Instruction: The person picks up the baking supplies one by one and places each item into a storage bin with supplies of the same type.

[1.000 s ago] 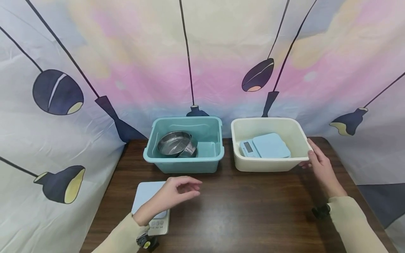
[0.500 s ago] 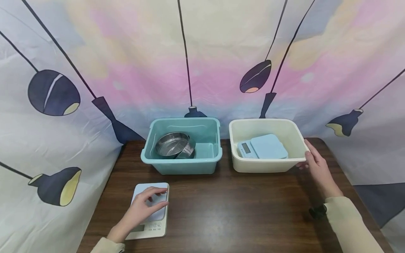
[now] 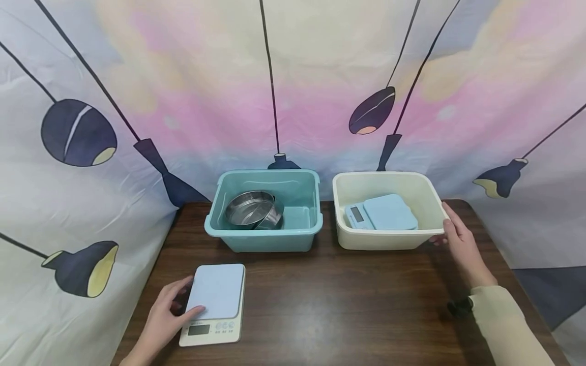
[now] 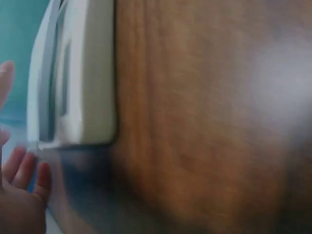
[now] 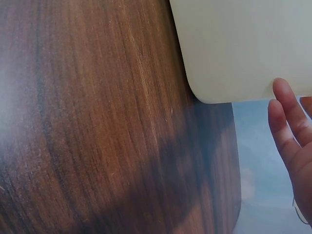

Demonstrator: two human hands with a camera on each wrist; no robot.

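On the left of the table lies a white kitchen scale (image 3: 215, 292) with a pale blue plate and a small display. My left hand (image 3: 160, 312) is at its left side, thumb tip overlapping the plate's edge and fingers beside it. In the left wrist view, the loosely spread fingers (image 4: 24, 168) are just off the end of the scale (image 4: 97, 73). My right hand (image 3: 464, 249) holds the right rim of a cream plastic basin (image 3: 380, 240), thumb at the rim and fingertips against the outer wall. Inside the basin sits a light blue kitchen scale (image 3: 391, 212).
A teal plastic basin (image 3: 270, 243) stands left of the cream one and holds round metal sieves or pans (image 3: 249, 209). Both basins are at the back of the dark wooden table (image 3: 329, 305). A patterned cloth (image 3: 183, 76) hangs right behind them.
My left hand has moved left and toward me, from in front of the teal basin across the white scale to its left side. The right hand stays on the cream basin.
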